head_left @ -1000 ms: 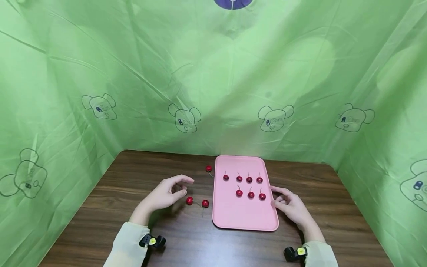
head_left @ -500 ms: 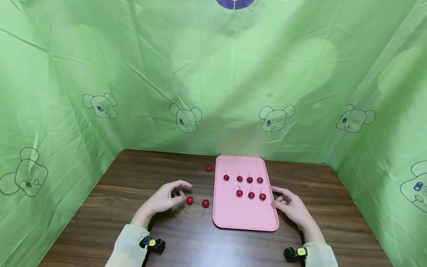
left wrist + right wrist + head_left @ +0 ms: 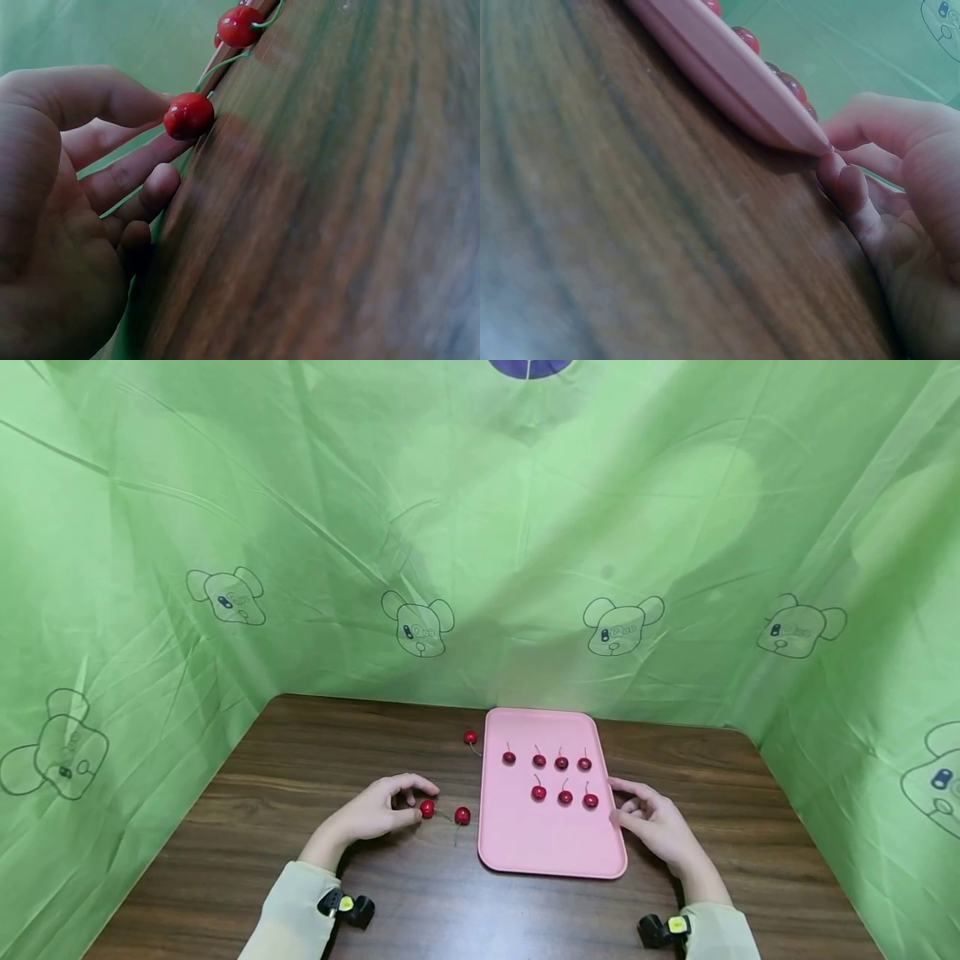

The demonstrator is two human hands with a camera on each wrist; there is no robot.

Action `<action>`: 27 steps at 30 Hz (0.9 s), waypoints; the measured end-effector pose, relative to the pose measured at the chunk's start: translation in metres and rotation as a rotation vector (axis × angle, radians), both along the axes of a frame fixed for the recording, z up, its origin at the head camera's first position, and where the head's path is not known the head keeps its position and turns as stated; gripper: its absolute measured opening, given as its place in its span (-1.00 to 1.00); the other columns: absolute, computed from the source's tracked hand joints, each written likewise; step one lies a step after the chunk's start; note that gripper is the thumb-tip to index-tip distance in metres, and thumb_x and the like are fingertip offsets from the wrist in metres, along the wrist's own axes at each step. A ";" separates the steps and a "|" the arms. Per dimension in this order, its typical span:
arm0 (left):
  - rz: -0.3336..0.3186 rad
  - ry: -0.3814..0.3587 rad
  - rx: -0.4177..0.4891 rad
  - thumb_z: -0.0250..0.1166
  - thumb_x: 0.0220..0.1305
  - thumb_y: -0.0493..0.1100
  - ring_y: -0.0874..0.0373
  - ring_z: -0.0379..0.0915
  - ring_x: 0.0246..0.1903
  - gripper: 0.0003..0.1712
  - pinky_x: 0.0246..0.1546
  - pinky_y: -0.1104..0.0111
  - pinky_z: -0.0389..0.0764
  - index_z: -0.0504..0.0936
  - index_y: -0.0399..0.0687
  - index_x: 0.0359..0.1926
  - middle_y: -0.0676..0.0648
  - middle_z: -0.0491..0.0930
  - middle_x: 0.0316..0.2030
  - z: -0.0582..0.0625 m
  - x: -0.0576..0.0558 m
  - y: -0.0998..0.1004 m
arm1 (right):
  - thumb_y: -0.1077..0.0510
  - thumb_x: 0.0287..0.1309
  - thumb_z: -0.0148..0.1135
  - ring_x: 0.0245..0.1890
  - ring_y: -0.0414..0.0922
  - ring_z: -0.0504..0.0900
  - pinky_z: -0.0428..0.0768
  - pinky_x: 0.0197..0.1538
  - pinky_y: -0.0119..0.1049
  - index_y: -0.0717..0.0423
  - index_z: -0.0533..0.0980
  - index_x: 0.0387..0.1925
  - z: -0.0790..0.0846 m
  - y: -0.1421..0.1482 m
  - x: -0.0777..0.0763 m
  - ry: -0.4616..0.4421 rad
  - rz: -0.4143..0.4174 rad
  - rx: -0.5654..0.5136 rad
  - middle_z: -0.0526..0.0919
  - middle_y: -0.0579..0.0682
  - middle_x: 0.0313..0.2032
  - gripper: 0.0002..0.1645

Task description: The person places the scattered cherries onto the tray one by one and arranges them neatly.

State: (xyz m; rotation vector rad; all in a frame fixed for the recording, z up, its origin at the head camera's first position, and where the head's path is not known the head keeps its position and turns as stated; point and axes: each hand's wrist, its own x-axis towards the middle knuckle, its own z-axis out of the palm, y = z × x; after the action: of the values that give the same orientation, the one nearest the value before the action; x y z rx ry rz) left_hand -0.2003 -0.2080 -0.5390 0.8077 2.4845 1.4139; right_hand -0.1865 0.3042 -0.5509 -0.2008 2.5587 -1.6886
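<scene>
Beside a red cherry [image 3: 427,809] on the table, my left hand [image 3: 371,810] has its thumb tip at the fruit and its index finger arched past it. In the left wrist view the same cherry [image 3: 189,116] shows at the thumb tip, fingers loosely spread behind. A second loose cherry [image 3: 462,816] lies just to its right, another loose cherry [image 3: 470,737] farther back. My right hand [image 3: 656,827] holds the right rim of a pink tray [image 3: 551,852], thumb and fingertips at its edge in the right wrist view. Several cherries with stems sit in two rows on the tray.
The dark wood table [image 3: 405,902] carries the tray right of its middle. Green cloth [image 3: 517,527] with mouse drawings hangs around the back and sides. A small black wrist camera [image 3: 348,907] is strapped on each sleeve.
My left hand has lowered and come in to the nearest cherry, its thumb now right at it. The right hand stays at the tray's rim, and the tray and cherries keep their places.
</scene>
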 end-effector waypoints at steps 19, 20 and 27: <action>-0.037 0.038 -0.028 0.43 0.32 -0.41 -0.03 0.50 -0.18 -0.54 -0.18 0.34 0.52 0.75 0.03 0.19 -0.05 0.68 -0.06 0.000 0.001 0.001 | 0.26 0.35 0.51 -0.23 -0.15 0.69 0.65 -0.14 -0.37 0.17 0.54 0.46 0.001 0.000 0.001 0.020 0.010 0.023 0.74 0.16 -0.18 -0.31; -0.036 0.038 -0.030 0.43 0.32 -0.41 -0.03 0.51 -0.18 -0.54 -0.18 0.34 0.52 0.75 0.03 0.18 -0.05 0.68 -0.05 0.000 0.001 0.001 | 0.26 0.35 0.51 -0.23 -0.15 0.69 0.65 -0.14 -0.37 0.17 0.54 0.46 0.001 0.000 0.001 0.020 0.011 0.024 0.74 0.15 -0.18 -0.31; -0.030 0.061 -0.061 0.42 0.33 -0.40 0.08 0.51 -0.18 -0.55 -0.19 0.34 0.54 0.77 0.09 0.16 0.02 0.68 -0.05 -0.001 0.000 0.001 | 0.28 0.35 0.50 -0.24 -0.15 0.69 0.65 -0.15 -0.37 0.18 0.54 0.46 -0.001 0.001 0.001 0.027 0.014 0.017 0.74 0.16 -0.19 -0.32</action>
State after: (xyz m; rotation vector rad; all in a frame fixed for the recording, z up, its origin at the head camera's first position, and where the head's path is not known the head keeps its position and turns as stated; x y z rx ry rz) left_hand -0.2000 -0.2069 -0.5396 0.8854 2.5359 1.3160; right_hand -0.1853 0.3048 -0.5517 -0.2411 2.5835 -1.6710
